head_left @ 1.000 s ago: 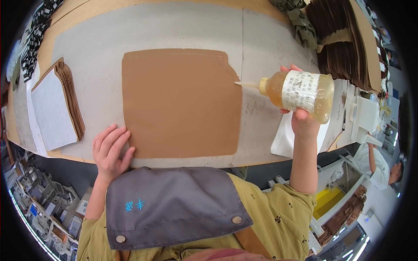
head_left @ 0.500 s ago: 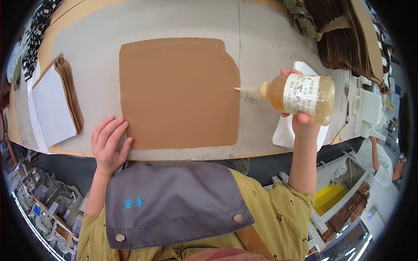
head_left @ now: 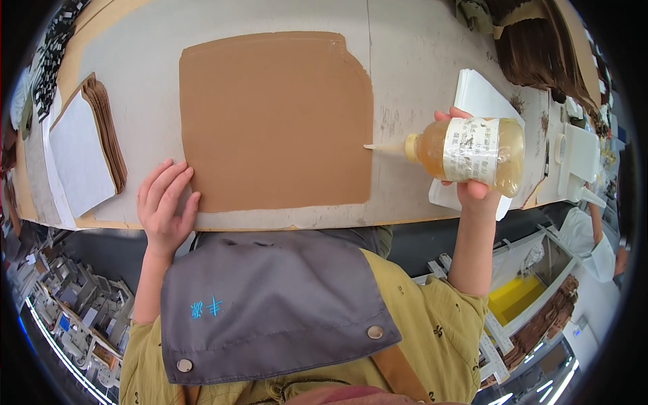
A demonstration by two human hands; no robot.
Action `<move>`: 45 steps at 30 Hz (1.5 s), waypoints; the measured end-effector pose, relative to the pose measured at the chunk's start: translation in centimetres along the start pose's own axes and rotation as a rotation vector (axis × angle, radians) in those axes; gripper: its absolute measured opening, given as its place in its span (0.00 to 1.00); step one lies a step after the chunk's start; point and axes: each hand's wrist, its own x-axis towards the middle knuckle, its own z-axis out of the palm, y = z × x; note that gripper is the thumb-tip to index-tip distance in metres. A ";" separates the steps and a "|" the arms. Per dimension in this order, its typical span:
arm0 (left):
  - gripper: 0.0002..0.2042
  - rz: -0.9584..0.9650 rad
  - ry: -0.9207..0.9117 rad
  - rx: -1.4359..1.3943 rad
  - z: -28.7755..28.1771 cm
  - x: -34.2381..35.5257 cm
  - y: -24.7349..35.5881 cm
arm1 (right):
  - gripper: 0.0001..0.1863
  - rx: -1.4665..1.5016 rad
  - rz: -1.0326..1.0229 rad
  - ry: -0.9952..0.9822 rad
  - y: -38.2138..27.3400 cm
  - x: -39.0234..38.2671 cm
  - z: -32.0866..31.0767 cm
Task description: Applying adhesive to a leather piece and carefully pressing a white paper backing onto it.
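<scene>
A flat brown sheet [head_left: 277, 121], like leather or fabric, lies on the grey tabletop before me; its far right corner is cut in a curve. My left hand [head_left: 167, 206] rests at its near left edge, fingers stretched and touching the border. In my right hand [head_left: 476, 192] is a squeeze bottle [head_left: 470, 152] of amber liquid, tipped sideways with a torn white label and yellow cap. Its pale thin nozzle [head_left: 385, 147] points left, the tip at the sheet's right edge. Whether liquid is coming out is too small to tell.
Layered brown pieces topped with white [head_left: 81, 152] lie at the left. White sheets [head_left: 486, 98] sit beneath and beyond the bottle. A tall brown stack [head_left: 540, 50] stands at the far right, near a white container [head_left: 582, 158]. The table's front edge [head_left: 304, 228] runs before my apron.
The nozzle tip has moved nearer to me along the sheet's right edge. The sheet and left hand appear higher in the picture, and the view has shifted slightly. Both hands keep their hold.
</scene>
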 end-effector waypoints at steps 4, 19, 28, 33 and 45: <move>0.19 -0.004 0.005 -0.001 0.1 0.0 0.0 | 0.59 0.010 0.051 -0.050 0.8 -1.2 -1.1; 0.18 -0.002 0.008 0.003 0.0 -0.1 0.1 | 0.62 0.111 -0.106 -0.243 3.9 -5.2 -2.8; 0.20 0.042 -0.001 -0.016 -0.4 -0.2 -0.1 | 0.78 0.220 -0.095 0.166 1.3 -3.8 2.1; 0.21 0.052 -0.021 -0.058 -0.7 -0.3 -0.2 | 0.78 0.196 -0.168 0.196 1.3 -1.1 5.0; 0.14 0.047 0.119 -0.086 -0.2 -0.4 -1.1 | 0.51 0.310 -0.009 0.152 2.5 7.7 13.9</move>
